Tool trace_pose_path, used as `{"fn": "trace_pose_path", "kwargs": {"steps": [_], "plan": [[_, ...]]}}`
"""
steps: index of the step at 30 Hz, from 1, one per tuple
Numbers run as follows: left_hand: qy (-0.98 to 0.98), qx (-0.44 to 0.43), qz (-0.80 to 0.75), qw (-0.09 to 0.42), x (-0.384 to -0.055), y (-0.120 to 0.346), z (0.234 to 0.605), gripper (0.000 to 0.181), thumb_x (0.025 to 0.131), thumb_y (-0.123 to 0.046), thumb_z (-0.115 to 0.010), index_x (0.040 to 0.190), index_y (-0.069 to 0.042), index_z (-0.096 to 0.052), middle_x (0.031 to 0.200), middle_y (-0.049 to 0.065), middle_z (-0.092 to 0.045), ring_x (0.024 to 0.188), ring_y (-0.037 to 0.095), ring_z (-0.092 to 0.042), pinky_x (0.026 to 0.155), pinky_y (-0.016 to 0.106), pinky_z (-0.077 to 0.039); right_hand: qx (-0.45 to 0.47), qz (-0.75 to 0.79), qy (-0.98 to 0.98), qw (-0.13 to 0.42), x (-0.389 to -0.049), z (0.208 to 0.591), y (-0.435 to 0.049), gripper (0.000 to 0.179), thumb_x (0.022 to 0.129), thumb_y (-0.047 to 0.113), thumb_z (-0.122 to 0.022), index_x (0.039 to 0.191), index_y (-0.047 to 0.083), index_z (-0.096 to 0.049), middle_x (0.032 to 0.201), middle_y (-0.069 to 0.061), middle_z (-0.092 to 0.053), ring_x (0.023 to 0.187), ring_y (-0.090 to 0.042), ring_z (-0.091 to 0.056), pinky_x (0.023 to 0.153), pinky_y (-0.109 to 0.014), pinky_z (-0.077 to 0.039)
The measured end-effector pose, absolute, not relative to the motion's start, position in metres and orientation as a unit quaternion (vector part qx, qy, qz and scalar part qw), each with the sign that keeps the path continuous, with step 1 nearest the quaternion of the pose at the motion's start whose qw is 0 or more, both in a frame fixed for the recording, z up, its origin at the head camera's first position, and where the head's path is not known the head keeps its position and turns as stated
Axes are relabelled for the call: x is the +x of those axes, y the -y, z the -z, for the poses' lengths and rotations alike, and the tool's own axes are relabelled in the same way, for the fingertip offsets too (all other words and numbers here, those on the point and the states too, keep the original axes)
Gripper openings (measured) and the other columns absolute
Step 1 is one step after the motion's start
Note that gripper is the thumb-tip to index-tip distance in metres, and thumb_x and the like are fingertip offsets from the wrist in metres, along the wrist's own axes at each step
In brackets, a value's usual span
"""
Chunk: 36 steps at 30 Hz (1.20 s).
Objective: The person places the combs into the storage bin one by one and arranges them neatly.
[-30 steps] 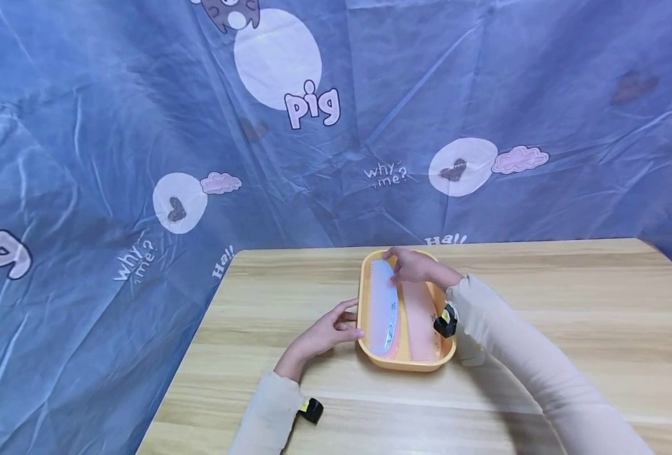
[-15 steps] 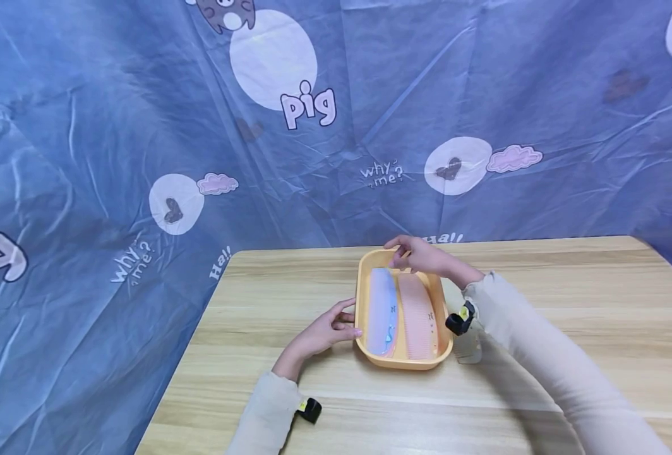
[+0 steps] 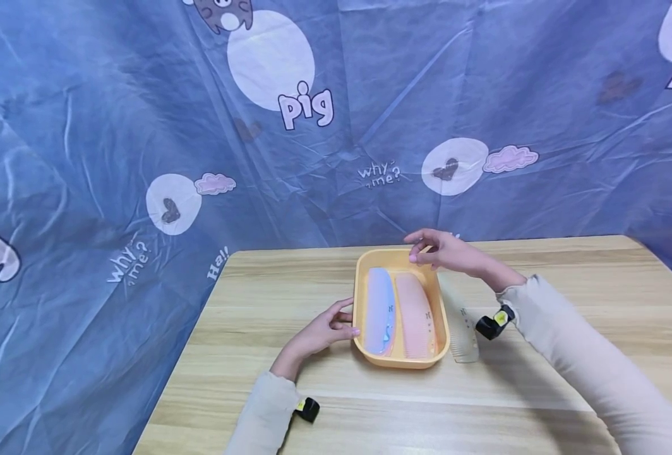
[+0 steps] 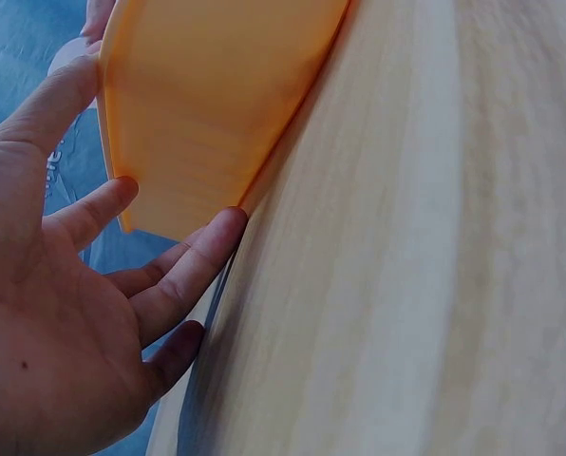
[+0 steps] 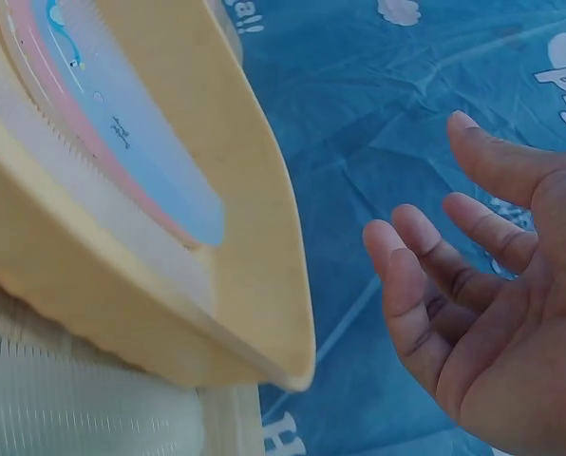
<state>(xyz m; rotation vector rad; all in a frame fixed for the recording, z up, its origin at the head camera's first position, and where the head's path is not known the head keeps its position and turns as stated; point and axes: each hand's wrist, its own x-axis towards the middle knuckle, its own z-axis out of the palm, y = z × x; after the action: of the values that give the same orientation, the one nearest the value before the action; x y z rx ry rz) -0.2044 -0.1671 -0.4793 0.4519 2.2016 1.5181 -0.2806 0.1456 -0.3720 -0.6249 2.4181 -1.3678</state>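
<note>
My left hand (image 3: 320, 332) holds the yellow tray (image 3: 402, 363) at its left side, thumb over the rim and other fingers against the outer wall. In the left wrist view those fingertips (image 4: 228, 220) touch the tray's outside. Inside the tray lie a blue comb (image 3: 380, 303), with a pink edge showing beneath it, and a separate pink comb (image 3: 414, 313) to its right. My right hand (image 3: 450, 253) hovers over the tray's far right corner, fingers loosely bent and nothing between them. The right wrist view shows this hand (image 5: 497, 294) apart from the tray.
A clear, pale comb (image 3: 462, 335) lies on the wooden table (image 3: 279, 278) just right of the tray, partly close under my right wrist. A printed blue cloth (image 3: 336, 189) hangs behind the table's back edge and along its left side.
My right hand has come away from the blue comb and moved up and right, out of the tray. My left hand keeps its place on the tray's left side.
</note>
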Motion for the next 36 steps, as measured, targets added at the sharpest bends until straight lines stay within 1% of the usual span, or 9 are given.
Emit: {"fn": "trace_pose_path", "kwargs": {"steps": [5, 9, 12, 17, 22, 25, 30, 34, 36], "plan": [[-0.797, 0.162, -0.542, 0.212, -0.205, 0.167, 0.479, 0.074, 0.090, -0.023, -0.068, 0.153, -0.016, -0.028, 0.133, 0.019, -0.054, 0.114, 0.026, -0.058, 0.103, 0.045, -0.043, -0.206, 0.487, -0.837, 0.138, -0.279, 0.375, -0.162, 0.046, 0.092, 0.009, -0.061, 0.135, -0.001, -0.047, 0.107, -0.018, -0.061, 0.089, -0.015, -0.063, 0.070, -0.032, -0.051], [-0.797, 0.158, -0.544, 0.209, -0.205, 0.167, 0.478, 0.075, 0.090, -0.023, -0.069, 0.153, -0.016, -0.028, 0.133, 0.019, -0.054, 0.114, 0.028, -0.058, 0.103, 0.046, -0.042, -0.205, 0.494, -0.834, 0.138, -0.278, 0.381, -0.174, 0.050, 0.092, 0.011, -0.063, 0.136, -0.001, -0.044, 0.115, -0.025, -0.058, 0.089, -0.011, -0.063, 0.072, -0.032, -0.051], [-0.798, 0.157, -0.542, 0.211, -0.205, 0.167, 0.478, 0.074, 0.090, -0.023, -0.068, 0.153, -0.016, -0.028, 0.133, 0.019, -0.054, 0.115, 0.028, -0.058, 0.104, 0.047, -0.042, -0.201, 0.493, -0.834, 0.144, -0.276, 0.388, -0.181, 0.052, 0.092, 0.013, -0.064, 0.137, -0.002, -0.042, 0.119, -0.028, -0.055, 0.091, -0.011, -0.063, 0.075, -0.034, -0.052], [-0.797, 0.159, -0.542, 0.214, -0.205, 0.166, 0.479, 0.074, 0.090, -0.023, -0.068, 0.153, -0.015, -0.028, 0.133, 0.019, -0.053, 0.115, 0.028, -0.057, 0.104, 0.046, -0.042, -0.196, 0.489, -0.837, 0.146, -0.275, 0.398, -0.190, 0.057, 0.091, 0.015, -0.065, 0.139, -0.002, -0.040, 0.121, -0.028, -0.054, 0.091, -0.011, -0.061, 0.078, -0.038, -0.052], [-0.796, 0.159, -0.545, 0.209, -0.204, 0.166, 0.479, 0.074, 0.090, -0.021, -0.068, 0.152, -0.015, -0.029, 0.133, 0.019, -0.054, 0.116, 0.028, -0.056, 0.103, 0.044, -0.043, -0.194, 0.487, -0.839, 0.145, -0.273, 0.404, -0.196, 0.059, 0.090, 0.016, -0.066, 0.139, -0.004, -0.040, 0.121, -0.027, -0.055, 0.090, -0.010, -0.060, 0.078, -0.038, -0.053], [-0.797, 0.159, -0.544, 0.208, -0.204, 0.166, 0.478, 0.074, 0.090, -0.021, -0.068, 0.152, -0.015, -0.028, 0.132, 0.020, -0.054, 0.115, 0.028, -0.057, 0.103, 0.045, -0.043, -0.193, 0.486, -0.840, 0.144, -0.273, 0.409, -0.200, 0.058, 0.090, 0.012, -0.065, 0.138, -0.007, -0.039, 0.118, -0.027, -0.056, 0.089, -0.009, -0.060, 0.076, -0.036, -0.053], [-0.797, 0.156, -0.544, 0.213, -0.203, 0.166, 0.478, 0.075, 0.090, -0.023, -0.069, 0.153, -0.015, -0.027, 0.132, 0.019, -0.053, 0.115, 0.028, -0.057, 0.103, 0.046, -0.043, -0.189, 0.485, -0.842, 0.143, -0.274, 0.421, -0.205, 0.052, 0.091, 0.004, -0.060, 0.136, -0.010, -0.039, 0.116, -0.030, -0.055, 0.086, -0.009, -0.059, 0.071, -0.032, -0.053], [-0.796, 0.157, -0.544, 0.214, -0.203, 0.166, 0.478, 0.075, 0.090, -0.023, -0.069, 0.153, -0.015, -0.028, 0.133, 0.019, -0.054, 0.117, 0.028, -0.056, 0.104, 0.045, -0.042, -0.192, 0.470, -0.849, 0.144, -0.276, 0.431, -0.208, 0.052, 0.091, 0.007, -0.062, 0.135, -0.010, -0.040, 0.115, -0.029, -0.056, 0.089, -0.012, -0.057, 0.074, -0.028, -0.051], [-0.794, 0.158, -0.546, 0.214, -0.203, 0.166, 0.478, 0.075, 0.090, -0.023, -0.069, 0.152, -0.015, -0.028, 0.132, 0.019, -0.053, 0.117, 0.028, -0.056, 0.104, 0.045, -0.042, -0.197, 0.460, -0.854, 0.141, -0.278, 0.435, -0.209, 0.054, 0.091, 0.010, -0.064, 0.135, -0.011, -0.041, 0.114, -0.028, -0.057, 0.094, -0.016, -0.057, 0.077, -0.025, -0.050]]}}
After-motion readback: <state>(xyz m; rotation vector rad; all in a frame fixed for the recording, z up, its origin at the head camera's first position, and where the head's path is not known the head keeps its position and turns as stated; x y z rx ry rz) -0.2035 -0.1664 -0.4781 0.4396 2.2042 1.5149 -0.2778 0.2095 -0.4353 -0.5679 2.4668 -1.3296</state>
